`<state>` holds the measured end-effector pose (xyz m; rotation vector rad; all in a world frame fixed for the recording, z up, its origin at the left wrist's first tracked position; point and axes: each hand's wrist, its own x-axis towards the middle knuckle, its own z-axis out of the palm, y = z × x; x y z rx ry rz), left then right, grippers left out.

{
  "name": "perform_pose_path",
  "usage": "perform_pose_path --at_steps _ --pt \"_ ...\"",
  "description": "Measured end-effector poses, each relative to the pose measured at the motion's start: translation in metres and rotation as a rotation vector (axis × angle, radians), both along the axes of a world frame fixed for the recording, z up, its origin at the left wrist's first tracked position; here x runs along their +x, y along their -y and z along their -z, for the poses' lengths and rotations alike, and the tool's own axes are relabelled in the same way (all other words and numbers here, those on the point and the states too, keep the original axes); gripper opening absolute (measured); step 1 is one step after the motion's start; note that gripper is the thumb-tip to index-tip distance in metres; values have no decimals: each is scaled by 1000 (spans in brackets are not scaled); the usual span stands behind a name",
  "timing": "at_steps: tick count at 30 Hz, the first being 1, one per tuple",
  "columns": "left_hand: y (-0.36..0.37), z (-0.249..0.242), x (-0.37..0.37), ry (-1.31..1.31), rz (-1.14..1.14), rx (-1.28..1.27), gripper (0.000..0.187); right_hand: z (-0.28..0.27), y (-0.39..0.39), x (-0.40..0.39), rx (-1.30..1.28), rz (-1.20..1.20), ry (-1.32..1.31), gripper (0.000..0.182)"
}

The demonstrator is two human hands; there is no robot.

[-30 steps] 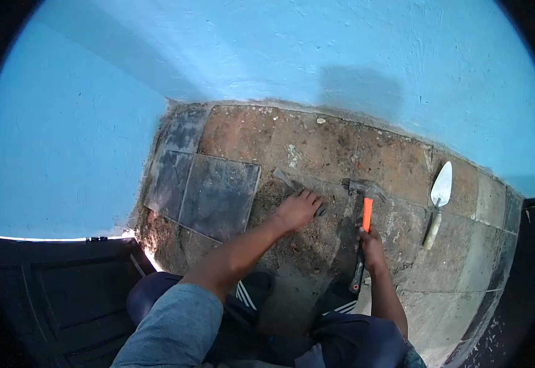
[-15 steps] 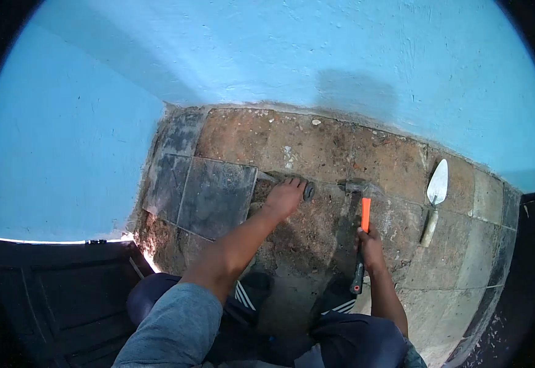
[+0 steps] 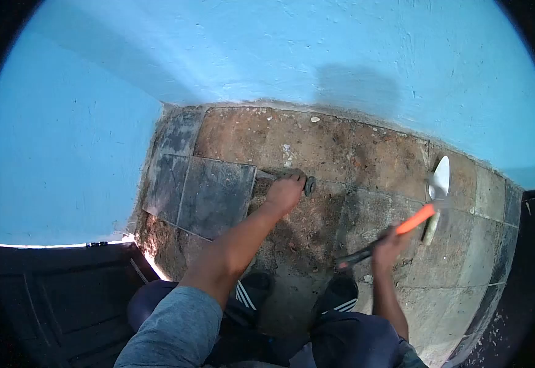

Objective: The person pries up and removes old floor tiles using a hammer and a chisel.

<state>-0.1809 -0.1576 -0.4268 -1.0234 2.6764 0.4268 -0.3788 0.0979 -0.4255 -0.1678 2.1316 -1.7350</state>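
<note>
My left hand (image 3: 284,194) is closed around a chisel (image 3: 309,186), whose round dark end sticks out to the right of my fist. The chisel's flat metal blade points left at the right edge of a dark square tile (image 3: 217,195). In my right hand (image 3: 389,248) is a hammer (image 3: 416,219) with an orange and black handle, tilted up to the right. Its head is blurred and overlaps the trowel (image 3: 440,179), which lies on the floor at the right with its pale handle toward me.
Blue walls (image 3: 236,49) meet behind and left of the rough, dusty floor (image 3: 292,239). More dark tiles (image 3: 180,132) line the left edge. A dark panelled door (image 3: 77,294) stands at lower left. My sandalled feet (image 3: 340,294) are below my hands.
The hammer has swung to the right and away from the chisel, its head now over the trowel. My right hand moved slightly right; my left hand stays nearly in place on the chisel.
</note>
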Motion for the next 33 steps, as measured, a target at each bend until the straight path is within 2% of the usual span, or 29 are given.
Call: perform_pose_path --at_steps 2,4,7,9,10,13,16,19,21,22,24,27,30,33 --pt "5 0 -4 45 -6 38 33 40 7 66 158 -284 -114 20" --pt "11 7 -5 107 29 66 38 44 24 97 364 -763 -17 24" --pt "0 12 1 -40 0 -42 24 64 24 87 224 -686 306 25" --pt "1 11 -1 -67 -10 -57 23 53 14 66 199 -535 224 22" --pt "2 11 -2 -83 -20 -62 23 30 13 52 175 -453 260 20" --pt "9 2 -13 151 33 32 30 5 2 7 37 -228 232 12" --pt "11 7 -11 116 48 20 30 -9 -4 -24 -138 -7 171 7" --pt "11 -5 -13 190 37 52 34 37 -11 5 -114 75 97 8" --pt "16 4 -12 163 19 41 37 43 -4 69 49 -149 170 12" --pt "15 8 -11 151 12 39 38 62 6 83 156 -432 155 16" --pt "15 3 -7 88 4 -16 41 74 20 89 244 -696 201 24" --pt "3 -13 -2 123 65 -60 44 76 12 92 221 -647 305 29" --pt "-22 -10 -5 101 184 -44 44 74 -12 69 238 -618 216 28" --pt "-57 -11 -20 68 240 3 41 36 -18 44 271 -576 232 25"
